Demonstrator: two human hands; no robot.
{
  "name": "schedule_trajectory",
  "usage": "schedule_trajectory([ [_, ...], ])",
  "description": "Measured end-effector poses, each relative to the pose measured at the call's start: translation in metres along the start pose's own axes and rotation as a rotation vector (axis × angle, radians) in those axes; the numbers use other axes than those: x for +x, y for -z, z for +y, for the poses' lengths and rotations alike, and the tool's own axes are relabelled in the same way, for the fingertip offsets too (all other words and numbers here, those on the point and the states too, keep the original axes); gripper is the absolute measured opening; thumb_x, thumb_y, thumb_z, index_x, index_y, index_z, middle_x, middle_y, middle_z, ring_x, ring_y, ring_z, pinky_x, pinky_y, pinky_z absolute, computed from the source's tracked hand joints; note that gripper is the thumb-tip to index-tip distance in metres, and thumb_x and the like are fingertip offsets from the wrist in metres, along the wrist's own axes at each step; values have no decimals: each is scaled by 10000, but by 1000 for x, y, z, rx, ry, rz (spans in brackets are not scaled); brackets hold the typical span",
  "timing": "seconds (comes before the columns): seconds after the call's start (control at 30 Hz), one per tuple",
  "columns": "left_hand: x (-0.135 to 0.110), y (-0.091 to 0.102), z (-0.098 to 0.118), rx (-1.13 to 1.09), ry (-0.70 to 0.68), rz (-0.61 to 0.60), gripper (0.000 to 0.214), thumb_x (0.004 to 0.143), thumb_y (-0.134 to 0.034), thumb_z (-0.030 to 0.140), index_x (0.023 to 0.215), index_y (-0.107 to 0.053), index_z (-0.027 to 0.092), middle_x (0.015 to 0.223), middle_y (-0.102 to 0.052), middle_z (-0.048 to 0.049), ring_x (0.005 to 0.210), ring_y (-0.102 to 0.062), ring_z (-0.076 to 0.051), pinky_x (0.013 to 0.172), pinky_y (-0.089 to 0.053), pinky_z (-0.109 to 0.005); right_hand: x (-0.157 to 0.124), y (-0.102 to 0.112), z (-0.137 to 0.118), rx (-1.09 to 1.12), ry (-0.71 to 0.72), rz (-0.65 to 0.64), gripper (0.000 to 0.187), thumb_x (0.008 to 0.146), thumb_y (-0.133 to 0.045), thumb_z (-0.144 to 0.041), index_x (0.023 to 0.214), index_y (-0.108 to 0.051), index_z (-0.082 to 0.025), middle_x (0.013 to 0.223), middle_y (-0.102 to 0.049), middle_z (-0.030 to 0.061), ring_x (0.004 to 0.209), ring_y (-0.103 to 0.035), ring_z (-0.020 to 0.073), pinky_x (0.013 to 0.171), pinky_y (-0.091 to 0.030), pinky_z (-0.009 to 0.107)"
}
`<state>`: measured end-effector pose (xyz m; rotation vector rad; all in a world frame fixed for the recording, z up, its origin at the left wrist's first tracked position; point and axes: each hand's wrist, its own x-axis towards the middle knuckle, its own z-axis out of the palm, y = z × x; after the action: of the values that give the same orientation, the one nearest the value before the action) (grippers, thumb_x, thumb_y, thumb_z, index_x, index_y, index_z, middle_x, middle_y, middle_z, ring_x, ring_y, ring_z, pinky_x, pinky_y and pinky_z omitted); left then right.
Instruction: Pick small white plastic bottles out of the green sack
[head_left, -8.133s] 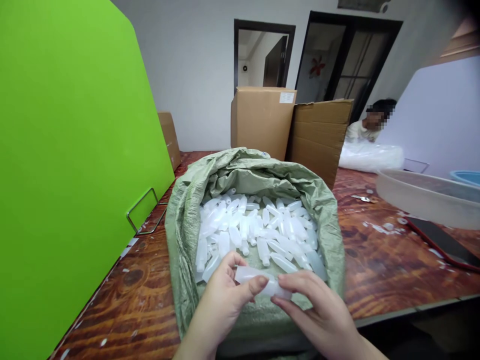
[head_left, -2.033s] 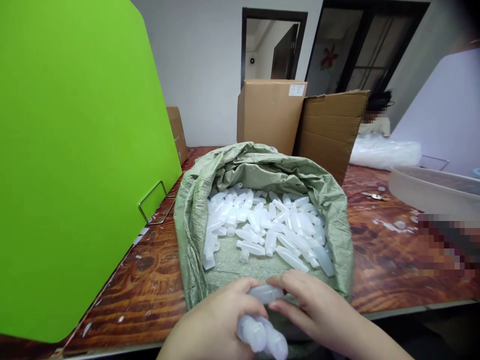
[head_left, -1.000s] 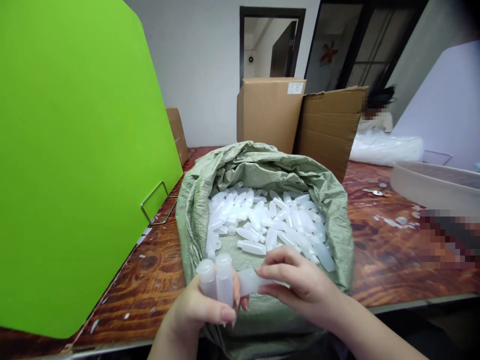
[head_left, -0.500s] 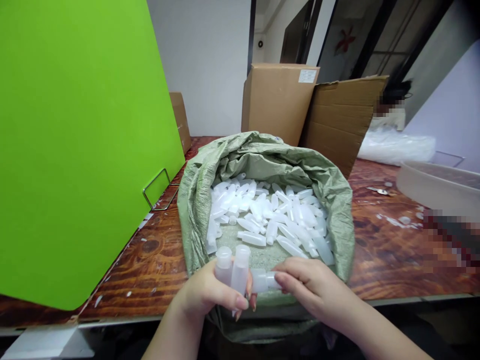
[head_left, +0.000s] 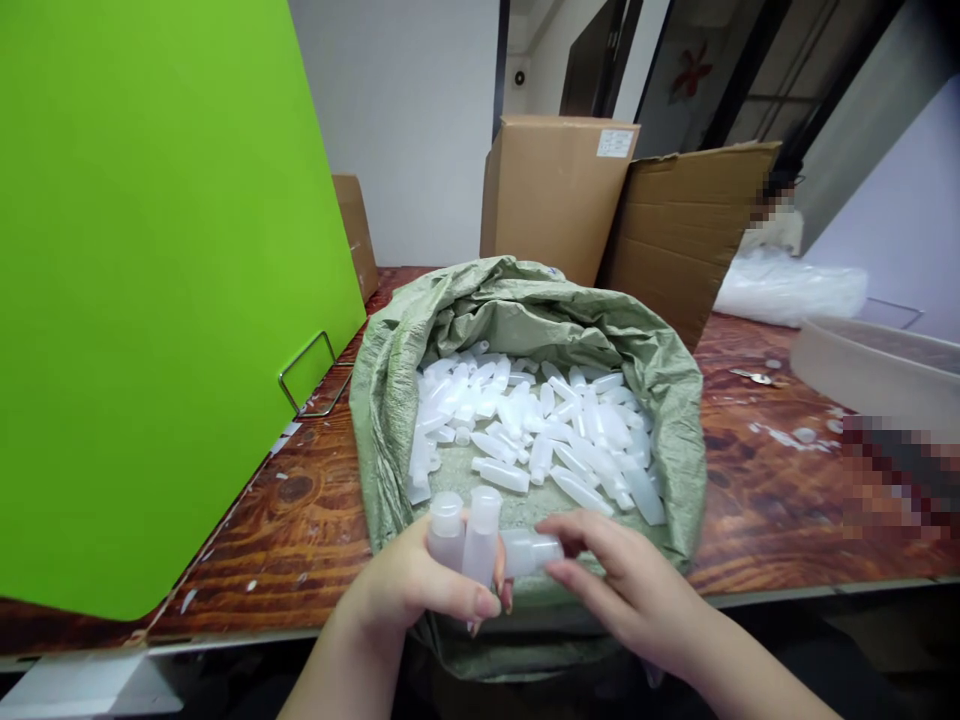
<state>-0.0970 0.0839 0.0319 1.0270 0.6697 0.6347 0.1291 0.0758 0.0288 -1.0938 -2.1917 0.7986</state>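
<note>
A green woven sack stands open on the wooden table, with several small translucent plastic bottles lying inside. My left hand is closed round two of these bottles, held upright with their necks up. My right hand pinches a third bottle that lies sideways, its end against the left hand's fingers. Both hands hover over the sack's near rim.
A green board on a wire stand walls off the left. Cardboard boxes stand behind the sack. At right are a clear plastic bag, a round translucent basin and a blurred patch. A person sits beyond the boxes.
Over eight seconds my left hand has gathered two bottles and turned them upright. My right hand has brought a third bottle against them. In the last half second little has shifted.
</note>
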Motion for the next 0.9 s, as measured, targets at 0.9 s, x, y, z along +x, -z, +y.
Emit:
schedule_trajectory([
  [0.9, 16, -49, -10, 346, 84, 20, 198, 527, -689, 239, 616, -551, 129, 555, -491, 24, 514, -417, -93, 471, -304, -208, -7, -13, 12, 33, 38, 260, 398, 933, -284, -257, 540, -259, -198, 498, -306, -40, 456, -337, 92, 467, -267, 245],
])
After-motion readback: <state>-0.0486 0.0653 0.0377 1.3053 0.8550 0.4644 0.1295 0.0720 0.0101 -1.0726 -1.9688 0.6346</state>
